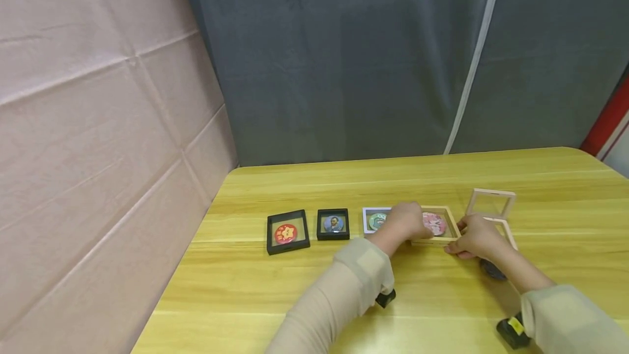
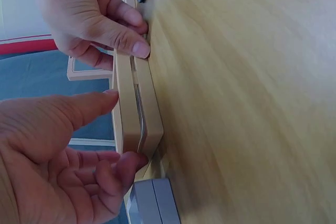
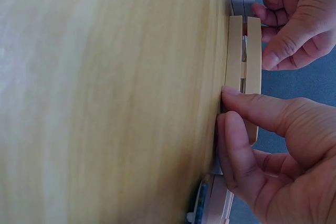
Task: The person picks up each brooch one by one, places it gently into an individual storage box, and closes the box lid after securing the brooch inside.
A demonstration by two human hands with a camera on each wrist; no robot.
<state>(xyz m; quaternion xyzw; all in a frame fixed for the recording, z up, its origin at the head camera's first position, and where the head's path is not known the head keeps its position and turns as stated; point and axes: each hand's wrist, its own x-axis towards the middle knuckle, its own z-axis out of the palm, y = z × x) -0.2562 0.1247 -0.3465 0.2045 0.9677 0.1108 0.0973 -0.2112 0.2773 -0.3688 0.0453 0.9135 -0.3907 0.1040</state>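
Note:
A light wooden-coloured display frame (image 1: 440, 208) with a round pink badge (image 1: 433, 223) inside lies on the table between both hands. Its two halves stand slightly apart along the near edge, as the left wrist view shows at the frame's side (image 2: 127, 106). My left hand (image 1: 407, 222) holds the left end, thumb on the upper half and curled fingers at the corner. At the right end, my right hand (image 1: 480, 235) pinches the frame, its thumb (image 3: 252, 103) against the lower half's edge. The frame's left part is hidden behind my left hand in the head view.
Left of the hands are a lilac frame (image 1: 365, 221) with a green badge, a black frame (image 1: 333, 237) with a portrait badge, and a larger black frame (image 1: 289, 247) with a red star badge. An opened pale-pink frame (image 1: 506, 207) and a dark disc (image 1: 492, 270) lie right.

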